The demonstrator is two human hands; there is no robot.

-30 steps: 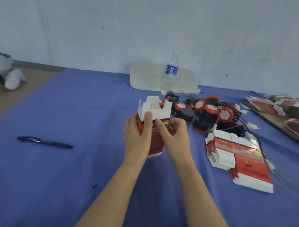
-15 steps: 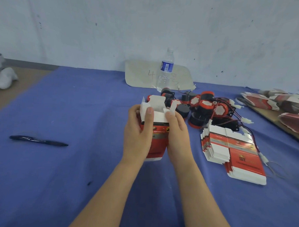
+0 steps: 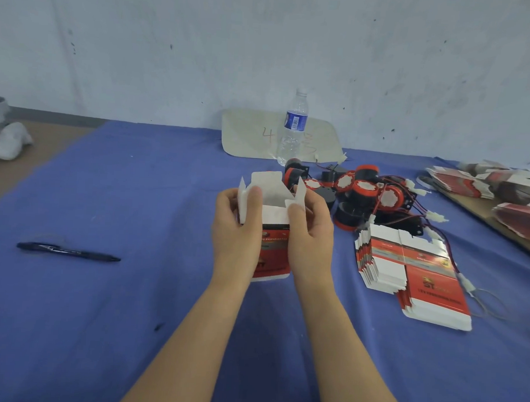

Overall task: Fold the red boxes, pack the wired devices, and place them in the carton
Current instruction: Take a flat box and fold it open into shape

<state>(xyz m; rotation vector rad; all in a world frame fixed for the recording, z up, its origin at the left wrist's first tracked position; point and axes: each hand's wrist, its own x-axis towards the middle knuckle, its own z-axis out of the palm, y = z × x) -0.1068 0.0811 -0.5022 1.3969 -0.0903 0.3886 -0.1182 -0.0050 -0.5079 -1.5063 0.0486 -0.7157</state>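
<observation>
Two hands are clamped on one red box point(image 3: 272, 246), held upright above the blue cloth point(image 3: 136, 195), approx. centre of the head view: the left hand point(image 3: 236, 227) is wrapped round the box's left wall w/ the thumb pressed on the white inner face near the top, the right hand point(image 3: 312, 233) is closed on the right wall w/ the thumb on the front flap. The top end is seen open, its white flaps point(image 3: 267, 182) standing up and splayed; the bottom end is hidden behind the wrists, so its closure cannot be told. The wired devices point(image 3: 361, 193) are piled just beyond and to the right of the box, wires tangled among them, and a stack of flat red boxes point(image 3: 406, 267) lies right of the right hand. No carton is seen in frame. Risks, as judged: the thin card can be creased or a side flap torn if the thumbs are pushed in too hard or flaps are tucked in the wrong order; the box can be squashed out of square by the two-sided grip, so that the lid tab no longer fits its slot. When a device is pulled from the pile, neighbours can be dragged along by the tangled leads, and the water bottle point(image 3: 293, 126) behind the pile can be knocked over. A lead left hanging out can be pinched under the lid.
</observation>
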